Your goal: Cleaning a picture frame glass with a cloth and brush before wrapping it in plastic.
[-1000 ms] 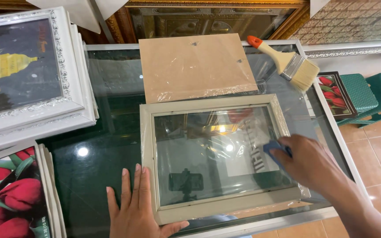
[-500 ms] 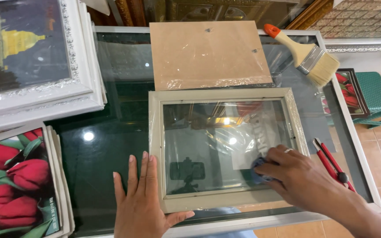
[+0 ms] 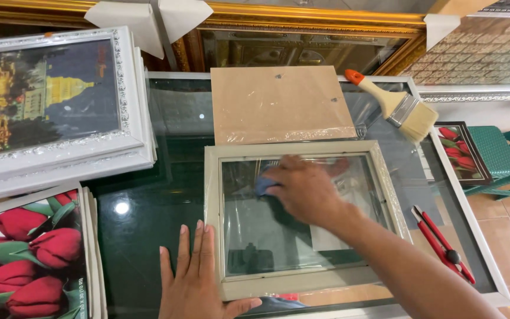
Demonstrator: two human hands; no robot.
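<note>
A pale grey picture frame with a glass pane lies flat on a dark glass table. My right hand presses a blue cloth onto the upper left part of the pane. My left hand lies flat with fingers spread, against the frame's lower left corner. A brown backing board in clear wrap lies just beyond the frame.
A paintbrush lies at the table's back right. A red cutter rests at the right edge. White-framed night-scene pictures are stacked at the left, tulip prints at the lower left. Gold frames lean behind.
My right hand with the blue cloth has slid from the pane's lower right across to its upper left. My left hand stays flat at the lower left corner.
</note>
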